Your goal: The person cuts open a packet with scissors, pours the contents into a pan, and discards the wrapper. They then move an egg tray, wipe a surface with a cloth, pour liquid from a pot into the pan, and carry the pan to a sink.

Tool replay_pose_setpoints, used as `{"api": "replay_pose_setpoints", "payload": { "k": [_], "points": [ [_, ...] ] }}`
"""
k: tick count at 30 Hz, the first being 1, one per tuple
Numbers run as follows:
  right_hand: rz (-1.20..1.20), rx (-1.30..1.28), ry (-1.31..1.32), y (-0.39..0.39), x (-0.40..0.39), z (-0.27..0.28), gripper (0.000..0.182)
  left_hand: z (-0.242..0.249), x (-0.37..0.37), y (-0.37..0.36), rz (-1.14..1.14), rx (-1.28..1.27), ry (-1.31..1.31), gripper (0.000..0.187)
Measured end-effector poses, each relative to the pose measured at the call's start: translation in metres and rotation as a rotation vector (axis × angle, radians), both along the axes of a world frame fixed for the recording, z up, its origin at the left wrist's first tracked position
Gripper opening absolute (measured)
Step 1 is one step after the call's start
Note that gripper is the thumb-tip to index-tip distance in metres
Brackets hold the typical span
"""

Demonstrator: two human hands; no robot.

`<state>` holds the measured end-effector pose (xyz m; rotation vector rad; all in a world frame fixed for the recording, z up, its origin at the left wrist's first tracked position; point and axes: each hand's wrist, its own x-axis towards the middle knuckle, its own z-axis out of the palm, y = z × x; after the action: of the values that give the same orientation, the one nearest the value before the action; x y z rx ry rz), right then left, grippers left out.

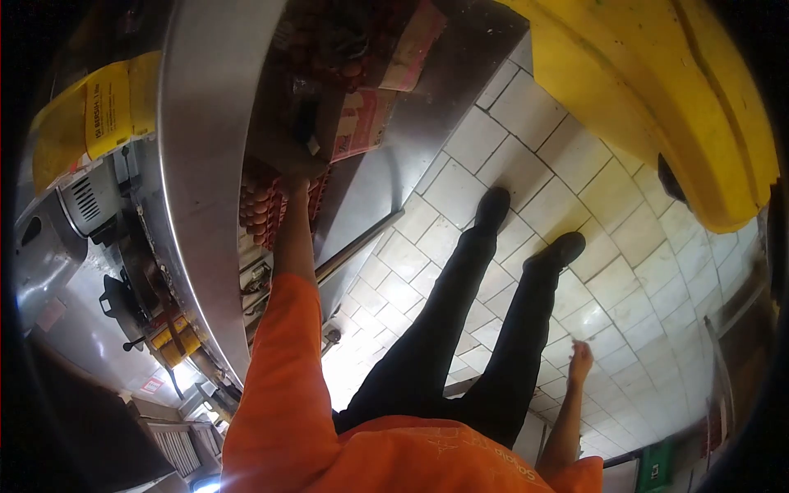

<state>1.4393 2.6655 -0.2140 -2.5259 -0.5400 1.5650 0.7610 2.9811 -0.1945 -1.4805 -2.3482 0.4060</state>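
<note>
My left arm stretches into a dark shelf space under a steel counter [193, 107]. At its end my left hand [294, 167] lies in deep shadow, its fingers hidden, so I cannot tell what it grips. Just below the wrist are brown eggs [256, 210] and a red egg tray [315, 215]. A pink and red carton [362, 123] stands beside the hand, with a dark object [306, 122] close to the fingers. Away from the counter, over the tiled floor, my right hand [581, 361] hangs low with loosely bent fingers, and nothing shows in it.
A large yellow container [657, 90] stands ahead on the right. My two feet [526, 234] are on white floor tiles [456, 201]. On the countertop are a yellow packet [119, 107] and dark cookware [136, 296]. A metal rail [362, 245] runs along the shelf's lower edge.
</note>
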Motion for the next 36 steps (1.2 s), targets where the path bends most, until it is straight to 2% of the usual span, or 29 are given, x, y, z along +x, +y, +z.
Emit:
{"api": "replay_pose_setpoints", "payload": {
  "k": [6,10,12,13,14,15,16,17,18,19,20,21,22,23,25,28,29,30,31,34,35,36],
  "points": [
    [-0.048,-0.018,0.007,0.019,0.004,-0.017,0.023,0.012,0.036,0.017,-0.184,0.194,0.043,0.043],
    [-0.012,0.137,0.120,0.075,-0.029,-0.034,0.019,0.008,0.049,0.040,-0.288,0.292,0.070,0.044],
    [0.036,0.266,0.202,0.112,-0.058,-0.045,0.019,-0.017,0.050,0.055,-0.256,0.126,-0.275,0.043],
    [0.061,0.302,0.231,0.138,-0.081,-0.048,0.018,-0.019,0.055,0.061,-0.264,0.135,-0.273,0.043],
    [0.094,0.388,0.285,0.168,-0.110,-0.045,0.018,-0.021,0.061,0.065,-0.215,-0.039,-0.383,0.045],
    [0.225,0.451,0.229,0.194,-0.139,-0.051,0.021,-0.022,0.063,0.067,-0.164,-0.221,-0.487,0.048],
    [0.121,0.573,0.349,0.224,-0.178,-0.048,0.023,-0.035,0.057,0.061,-0.176,-0.221,-0.484,0.048],
    [0.154,0.666,0.437,0.249,-0.214,-0.063,0.022,-0.054,0.043,0.054,-0.220,-0.242,-0.555,0.042],
    [0.213,0.730,0.398,0.277,-0.258,-0.077,0.021,-0.061,0.031,0.057,-0.271,-0.261,-0.619,0.036],
    [0.081,0.703,0.632,0.311,-0.299,-0.063,0.019,-0.054,0.037,0.060,-0.158,-0.250,-0.592,0.030],
    [0.032,0.733,0.713,0.337,-0.345,-0.071,0.016,-0.045,0.054,0.060,-0.046,-0.237,-0.570,0.024],
    [0.212,0.859,0.712,0.367,-0.376,-0.062,0.016,-0.032,0.069,0.064,0.010,-0.273,-0.495,0.023],
    [0.175,0.907,0.662,0.386,-0.419,-0.070,0.020,-0.024,0.077,0.068,0.066,-0.307,-0.421,0.021],
    [0.172,0.934,0.635,0.408,-0.441,-0.058,0.023,-0.034,0.067,0.067,0.046,-0.299,-0.414,0.021],
    [0.158,0.965,0.616,0.427,-0.474,-0.041,0.025,-0.056,0.036,0.059,-0.119,-0.284,-0.231,0.016],
    [0.094,0.968,0.582,0.440,-0.512,-0.045,0.023,-0.043,0.058,0.063,-0.028,-0.217,-0.332,0.024],
    [0.137,0.999,0.496,0.437,-0.530,-0.062,0.020,-0.043,0.057,0.063,0.035,-0.324,-0.290,0.024],
    [0.179,1.029,0.409,0.436,-0.541,-0.071,0.018,-0.043,0.057,0.063,0.040,-0.313,-0.286,0.024],
    [0.197,0.930,0.450,0.438,-0.534,-0.063,0.017,-0.044,0.056,0.063,0.032,-0.321,-0.298,0.025],
    [0.133,0.867,0.529,0.442,-0.531,-0.049,0.016,-0.049,0.047,0.061,0.004,-0.286,-0.303,0.026],
    [0.136,0.866,0.532,0.444,-0.532,-0.048,0.016,-0.054,0.045,0.058,-0.016,-0.247,-0.311,0.026],
    [0.007,0.977,0.527,0.447,-0.534,-0.046,0.017,-0.062,0.040,0.056,-0.010,-0.247,-0.313,0.026]
  ]
}}
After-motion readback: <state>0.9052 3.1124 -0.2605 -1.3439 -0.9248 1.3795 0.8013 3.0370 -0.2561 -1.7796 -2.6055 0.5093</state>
